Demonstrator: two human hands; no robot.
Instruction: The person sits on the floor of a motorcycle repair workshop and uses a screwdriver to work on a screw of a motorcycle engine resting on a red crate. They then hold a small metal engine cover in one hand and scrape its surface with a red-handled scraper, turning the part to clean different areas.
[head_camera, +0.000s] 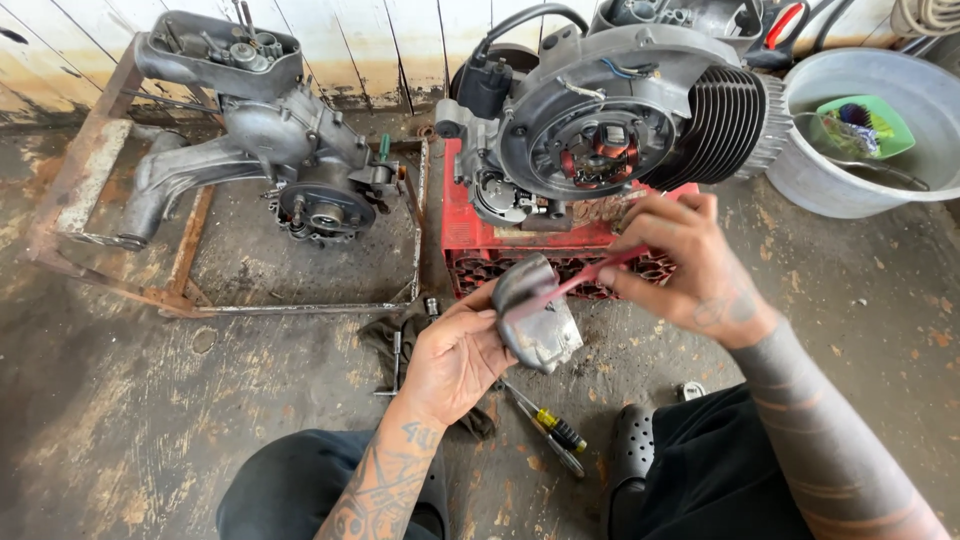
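The metal cover (535, 320) in the left hand (455, 360) is dull grey. The brush (590, 277) in the right hand (685, 265) is red. Past the hands, a grey engine (620, 110) sits on a red crate (480, 250). Right of it, a grey tub (880, 190) holds a green dish (885, 115). Below the hands lies a screwdriver (555, 428), yellow and black. The floor (150, 420) is brown with pale patches.

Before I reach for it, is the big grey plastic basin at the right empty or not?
Not empty: the grey plastic basin holds a green dish with a bristly brush on it.
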